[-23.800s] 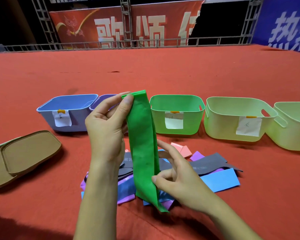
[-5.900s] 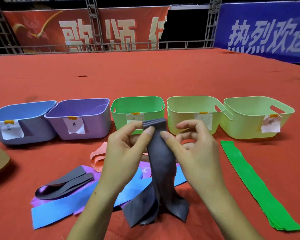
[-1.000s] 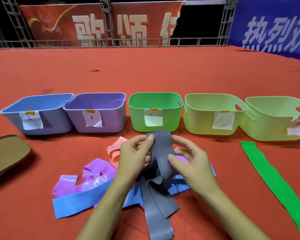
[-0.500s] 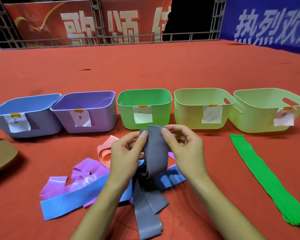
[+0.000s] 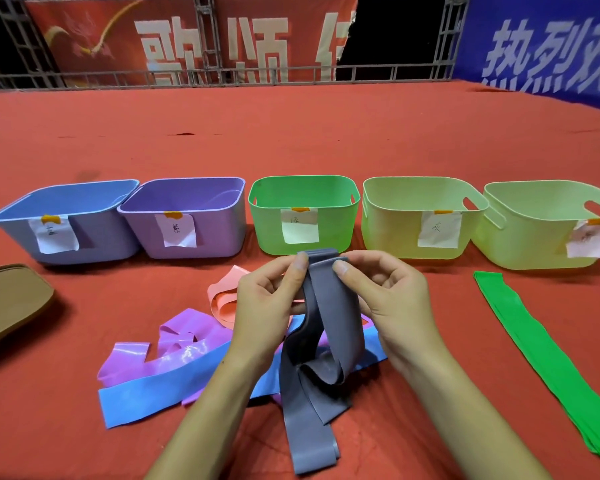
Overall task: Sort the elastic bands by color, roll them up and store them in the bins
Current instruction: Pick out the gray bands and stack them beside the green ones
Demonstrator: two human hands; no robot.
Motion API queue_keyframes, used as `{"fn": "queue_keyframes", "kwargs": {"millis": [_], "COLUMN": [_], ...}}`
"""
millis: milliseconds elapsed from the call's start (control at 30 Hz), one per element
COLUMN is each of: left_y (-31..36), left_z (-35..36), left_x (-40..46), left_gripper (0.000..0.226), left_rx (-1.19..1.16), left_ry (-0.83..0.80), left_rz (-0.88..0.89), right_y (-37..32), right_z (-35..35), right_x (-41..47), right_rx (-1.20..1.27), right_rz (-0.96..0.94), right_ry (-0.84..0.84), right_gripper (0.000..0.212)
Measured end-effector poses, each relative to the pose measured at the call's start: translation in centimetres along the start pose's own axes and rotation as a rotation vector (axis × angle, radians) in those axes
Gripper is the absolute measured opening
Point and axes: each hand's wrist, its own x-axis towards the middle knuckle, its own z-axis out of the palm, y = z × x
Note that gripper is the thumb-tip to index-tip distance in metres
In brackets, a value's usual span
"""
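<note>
Green bin (image 5: pixel 303 233), purple bin (image 5: pixel 184 233) show nothing inside; hands pinch grey bands (image 5: pixel 326 327).

From my seat I see two bare forearms, no sleeves reaching into view. The left hand (image 5: pixel 264 306) and right hand (image 5: pixel 392 303) wear no gloves, rings, watch or bracelet; the fingernails (image 5: pixel 340 270) are short, plain and unpainted.

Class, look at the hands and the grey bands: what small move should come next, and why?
Probably even up the pinched ends, then lay the grey bands flat beside the green bands. Both the left hand and the right hand pinch the tops together, the tails hang loose and uneven on the cloth, and the green ones already lie as a neat stack, not yet rolled.
</note>
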Motion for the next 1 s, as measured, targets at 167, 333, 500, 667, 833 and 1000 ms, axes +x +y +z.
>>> {"fn": "queue_keyframes", "kwargs": {"millis": [167, 333, 500, 667, 833, 1000], "left_y": [0.3, 0.0, -0.5, -0.2, -0.2, 0.8], "left_z": [0.0, 0.0, -0.1, 0.4, 0.8, -0.9], "left_x": [-0.2, -0.2, -0.1, -0.5, -0.4, 1.1], "left_gripper": [0.030, 0.030, 0.031, 0.031, 0.014, 0.025], "left_rx": [0.001, 0.027, 0.052, 0.058, 0.129, 0.113], "left_ry": [-0.046, -0.054, -0.029, -0.058, 0.023, 0.170], "left_rz": [-0.004, 0.013, 0.029, 0.061, 0.193, 0.314], "right_y": [-0.5, -0.3, -0.1, 0.3, 0.6, 1.0], "right_z": [0.0, 0.4, 0.8, 1.1, 1.5, 2.6], "right_x": [-0.3, -0.6, -1.0, -1.1, -1.3, -2.0], "right_rx": [0.039, 0.065, 0.072, -0.006, -0.064, -0.112], "right_rz": [0.030, 0.066, 0.089, 0.044, -0.048, -0.087], "right_ry": [0.037, 0.080, 0.068, 0.141, 0.132, 0.018], "right_gripper": [0.018, 0.021, 0.016, 0.013, 0.012, 0.035]}}
